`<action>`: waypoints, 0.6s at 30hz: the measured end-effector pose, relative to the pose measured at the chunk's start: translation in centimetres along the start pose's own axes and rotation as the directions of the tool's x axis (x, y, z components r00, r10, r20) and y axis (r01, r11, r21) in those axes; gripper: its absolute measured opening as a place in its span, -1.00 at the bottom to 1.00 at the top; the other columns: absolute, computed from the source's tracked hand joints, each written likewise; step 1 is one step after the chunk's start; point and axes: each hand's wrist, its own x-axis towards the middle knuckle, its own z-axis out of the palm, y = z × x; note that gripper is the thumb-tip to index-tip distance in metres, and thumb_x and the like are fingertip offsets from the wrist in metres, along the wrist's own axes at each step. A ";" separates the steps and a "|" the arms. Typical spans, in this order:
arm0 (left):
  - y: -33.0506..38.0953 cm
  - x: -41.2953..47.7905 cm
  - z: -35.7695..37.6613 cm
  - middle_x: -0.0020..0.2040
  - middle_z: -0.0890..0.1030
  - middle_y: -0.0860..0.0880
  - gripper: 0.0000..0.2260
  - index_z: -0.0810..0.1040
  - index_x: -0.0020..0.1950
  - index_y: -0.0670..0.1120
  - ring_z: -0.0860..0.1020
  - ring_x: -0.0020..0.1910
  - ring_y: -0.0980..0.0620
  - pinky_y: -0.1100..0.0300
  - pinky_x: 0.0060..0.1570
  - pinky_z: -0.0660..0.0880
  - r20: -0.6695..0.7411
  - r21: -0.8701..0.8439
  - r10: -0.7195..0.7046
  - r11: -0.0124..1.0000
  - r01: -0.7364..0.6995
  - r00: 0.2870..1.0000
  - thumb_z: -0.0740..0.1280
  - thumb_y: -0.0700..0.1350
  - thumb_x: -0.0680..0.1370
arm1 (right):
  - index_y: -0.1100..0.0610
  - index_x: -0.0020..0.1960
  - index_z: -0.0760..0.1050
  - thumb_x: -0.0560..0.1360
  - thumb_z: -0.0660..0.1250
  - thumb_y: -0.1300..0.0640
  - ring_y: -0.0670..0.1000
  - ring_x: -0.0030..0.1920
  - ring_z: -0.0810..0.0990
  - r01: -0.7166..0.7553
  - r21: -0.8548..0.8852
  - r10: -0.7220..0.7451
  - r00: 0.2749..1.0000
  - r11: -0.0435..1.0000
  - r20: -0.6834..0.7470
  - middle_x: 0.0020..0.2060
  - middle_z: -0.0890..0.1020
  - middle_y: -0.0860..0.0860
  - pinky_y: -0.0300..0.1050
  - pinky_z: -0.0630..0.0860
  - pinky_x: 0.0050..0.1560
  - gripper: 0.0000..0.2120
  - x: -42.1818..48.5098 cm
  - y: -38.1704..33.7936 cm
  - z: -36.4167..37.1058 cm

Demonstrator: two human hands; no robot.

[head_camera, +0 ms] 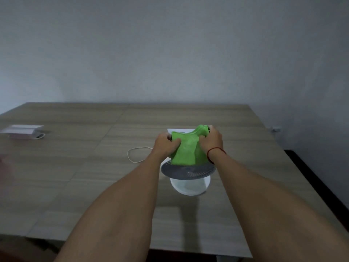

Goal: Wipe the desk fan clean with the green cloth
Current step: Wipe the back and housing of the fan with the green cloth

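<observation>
Gripping the cloth (pixel 184 148) over the fan (pixel 188 170), left hand (pixel 166 143) and right hand (pixel 211 140) both clamped on it; wiping under way, grille appears next.

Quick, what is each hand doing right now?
Left hand: closed on the soft bright green cloth.
Right hand: closed on the same cloth, over the round grey-and-white desk fan.

No readable text, label or number appears anywhere.
</observation>
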 end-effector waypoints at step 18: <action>-4.7 -2.2 -1.5 0.44 0.34 -0.19 -0.26 0.20 0.48 -0.15 0.35 0.43 -0.16 0.07 0.32 0.34 0.244 0.407 0.057 0.900 -0.156 0.968 0.44 -0.08 0.37 | 0.08 0.54 0.13 0.57 0.07 -0.19 0.06 0.58 0.00 0.399 -0.414 -0.337 0.916 0.818 0.218 0.58 0.05 0.07 0.18 -0.15 0.55 -0.38 -2.7 3.3 4.1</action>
